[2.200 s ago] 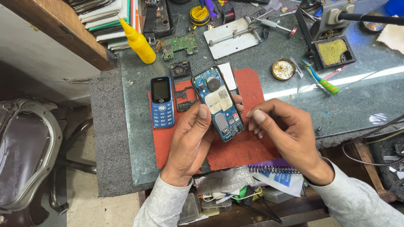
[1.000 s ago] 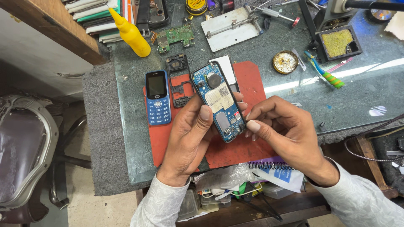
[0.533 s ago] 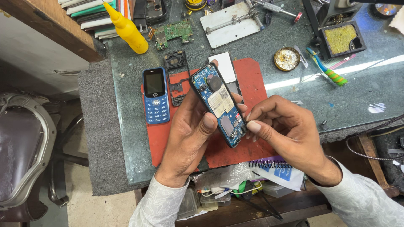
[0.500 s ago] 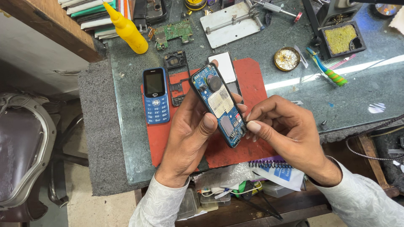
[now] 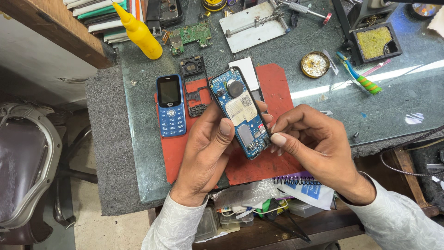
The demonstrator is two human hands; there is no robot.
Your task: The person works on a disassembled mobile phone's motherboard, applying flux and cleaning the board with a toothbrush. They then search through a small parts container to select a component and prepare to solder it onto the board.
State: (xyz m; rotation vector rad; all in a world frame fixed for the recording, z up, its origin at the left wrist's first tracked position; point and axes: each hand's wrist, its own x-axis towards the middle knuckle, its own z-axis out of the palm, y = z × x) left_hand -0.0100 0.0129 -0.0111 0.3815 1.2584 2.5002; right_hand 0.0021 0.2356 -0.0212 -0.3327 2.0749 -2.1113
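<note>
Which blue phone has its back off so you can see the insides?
The blue phone in the hands, showing its circuit board. The other blue keypad phone lies whole, screen up, on the red mat.

We count two phones: one opened (image 5: 240, 113), one whole blue one (image 5: 170, 105). We see one yellow bottle (image 5: 138, 31), one green board (image 5: 190, 35), one red mat (image 5: 277, 83), one toothbrush (image 5: 357, 76), one notebook (image 5: 305, 187).

bench (image 5: 138, 153): glass top, grey felt edge
on it: red mat (image 5: 277, 88), blue keypad phone (image 5: 170, 105), yellow squeeze bottle (image 5: 139, 32), green PCB (image 5: 190, 35), metal board holder (image 5: 252, 23), brass tin (image 5: 315, 64), toothbrush (image 5: 359, 78)
</note>
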